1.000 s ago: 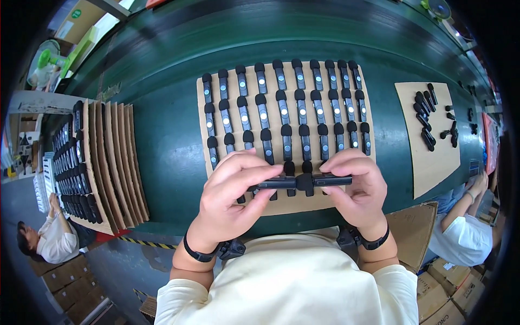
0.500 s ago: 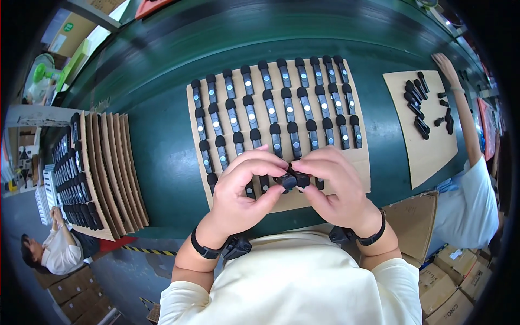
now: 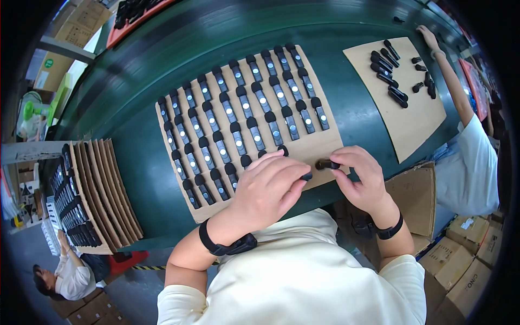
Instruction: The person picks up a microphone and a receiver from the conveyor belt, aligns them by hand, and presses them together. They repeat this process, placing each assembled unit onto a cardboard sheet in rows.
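Note:
Rows of small black clip-on microphones with foam caps and round pale dots lie on a cardboard sheet before me. My left hand is closed over the sheet's near edge; a black piece, mostly hidden, pokes out of its fingertips. It covers part of the nearest row. Between thumb and fingers of my right hand is a small black microphone, held just above the sheet's near right corner. The hands are apart.
Standing cardboard sheets with more microphones are at left. At right, a second sheet carries loose microphones, with a co-worker's hand beyond. An open carton stands near my right arm. A red tray is at far left.
My hands, together at the black pieces before, have come apart, the right one moving right with a microphone. The view has shifted, so the sheets appear farther left and tilted.

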